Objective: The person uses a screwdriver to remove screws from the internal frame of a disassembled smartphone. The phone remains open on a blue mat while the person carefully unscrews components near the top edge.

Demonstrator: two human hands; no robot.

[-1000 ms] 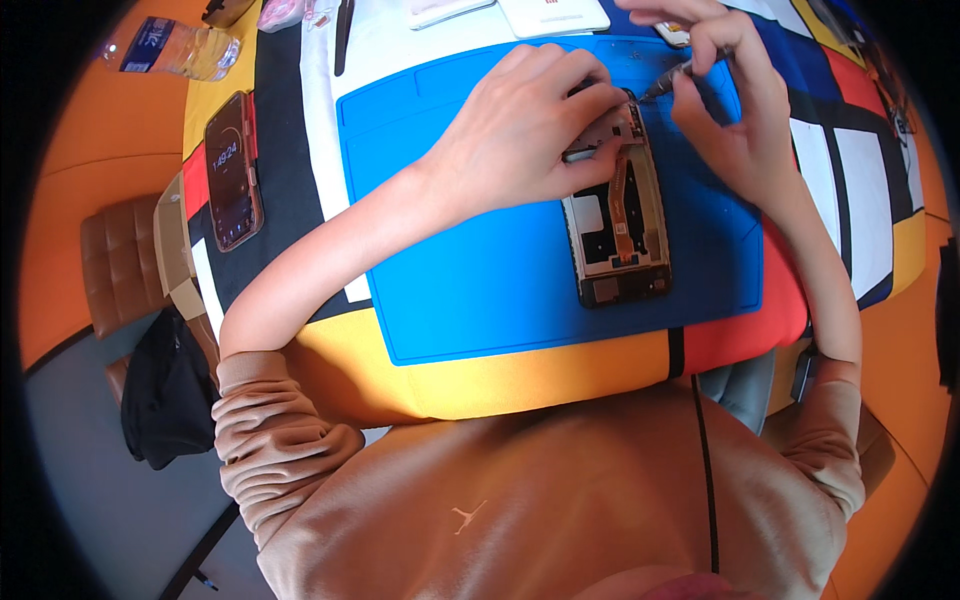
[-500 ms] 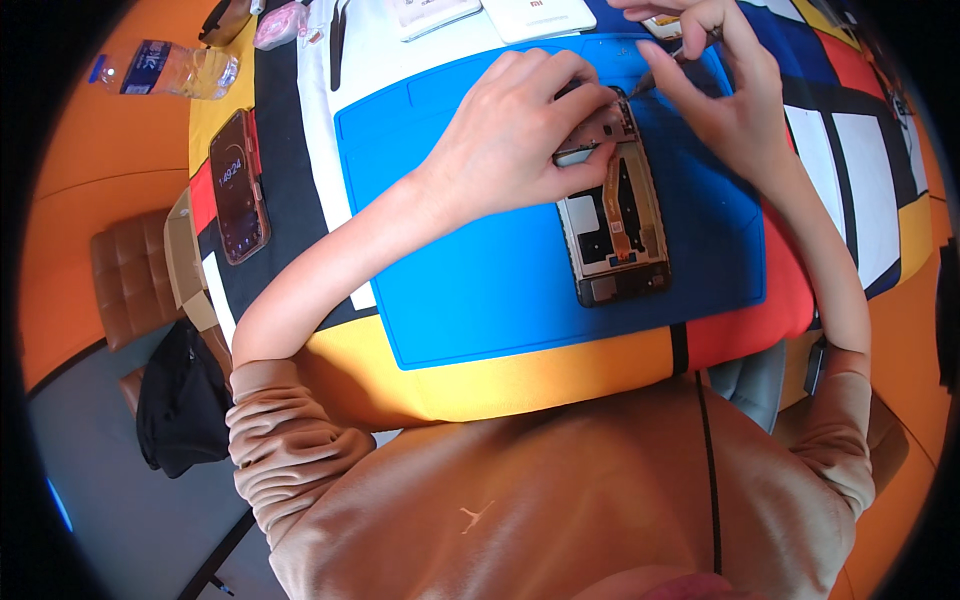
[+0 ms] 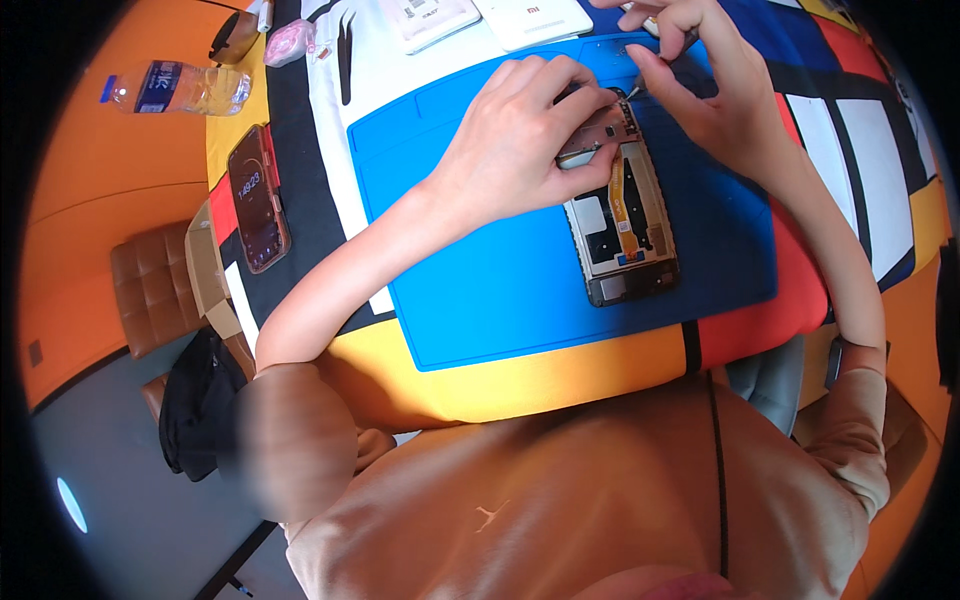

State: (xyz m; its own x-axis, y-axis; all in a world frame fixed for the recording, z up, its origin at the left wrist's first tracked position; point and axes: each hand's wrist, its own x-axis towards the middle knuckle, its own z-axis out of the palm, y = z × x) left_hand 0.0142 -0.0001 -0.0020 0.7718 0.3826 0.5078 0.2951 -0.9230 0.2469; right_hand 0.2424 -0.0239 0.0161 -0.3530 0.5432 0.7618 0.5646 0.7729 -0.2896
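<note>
An opened phone (image 3: 650, 272) lies on a blue work mat (image 3: 480, 305), its back cover off. A yellow-orange ribbon cable (image 3: 627, 215) runs down its middle, over a pale metal frame and black patches. My left hand (image 3: 525, 140) grips the phone's upper part, thumb and fingers around the section with the circuit board (image 3: 605, 135). My right hand (image 3: 725, 95) is closed in a pinch on a thin pointed tool (image 3: 634, 92), whose tip meets the phone's top right corner. Fingers hide most of the tool, so its exact kind does not show.
A smartphone with a lit screen (image 3: 257, 195) lies left of the mat, near a water bottle (image 3: 205, 90) on its side. Beyond the mat are black tweezers (image 3: 346, 60), a pink item (image 3: 288, 43), a white phone back (image 3: 535, 20) and a pale panel (image 3: 430, 22).
The whole view has shifted slightly, so everything sits a little farther right. Both hands keep their places at the phone, and the tool tip remains at its top corner.
</note>
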